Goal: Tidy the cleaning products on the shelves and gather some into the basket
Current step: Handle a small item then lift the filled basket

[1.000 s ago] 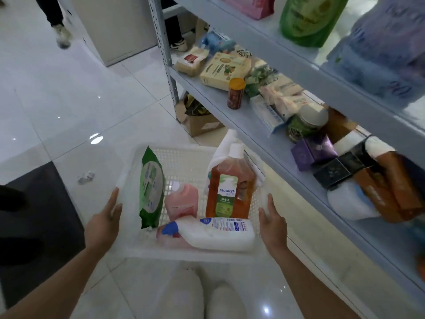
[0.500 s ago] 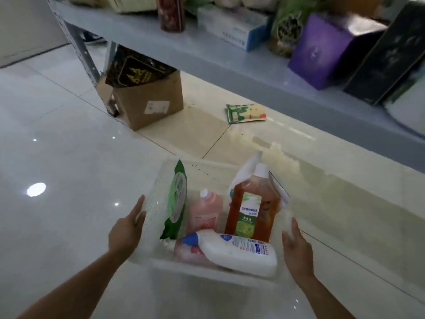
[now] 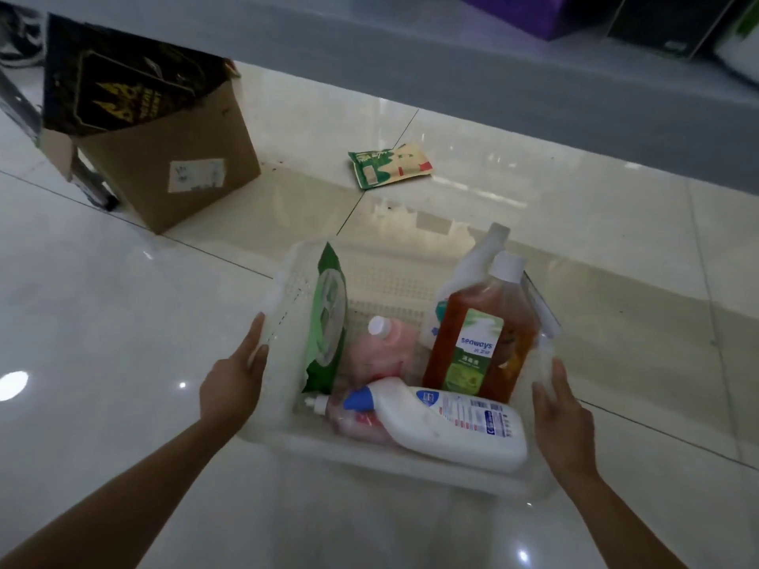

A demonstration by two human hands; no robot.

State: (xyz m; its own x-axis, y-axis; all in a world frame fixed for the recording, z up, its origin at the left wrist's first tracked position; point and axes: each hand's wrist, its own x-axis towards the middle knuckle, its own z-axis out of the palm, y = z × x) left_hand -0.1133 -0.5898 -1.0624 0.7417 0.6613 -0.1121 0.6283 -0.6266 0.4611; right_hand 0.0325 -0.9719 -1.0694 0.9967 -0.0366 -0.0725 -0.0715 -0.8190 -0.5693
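Observation:
A white perforated plastic basket (image 3: 287, 289) is low over the tiled floor, in front of the bottom shelf. My left hand (image 3: 234, 384) presses flat against its left wall and my right hand (image 3: 562, 420) against its right wall, fingers straight. Inside, a green wipes pack (image 3: 328, 318) stands on edge at the left. A pink bottle (image 3: 382, 351) stands in the middle. A brown "seaways" bottle (image 3: 480, 338) stands at the right, with a white bottle (image 3: 472, 273) behind it. A white bottle with a blue cap (image 3: 443, 425) lies across the front.
An open cardboard box (image 3: 172, 166) holding a black package stands on the floor at the left. A green and red packet (image 3: 390, 166) lies on the tiles under the grey shelf (image 3: 451, 67). A purple box (image 3: 534, 10) and dark boxes sit on that shelf.
The basket has come down from shelf height to just above the floor, and my view has dropped with it. Both hands stay on its sides.

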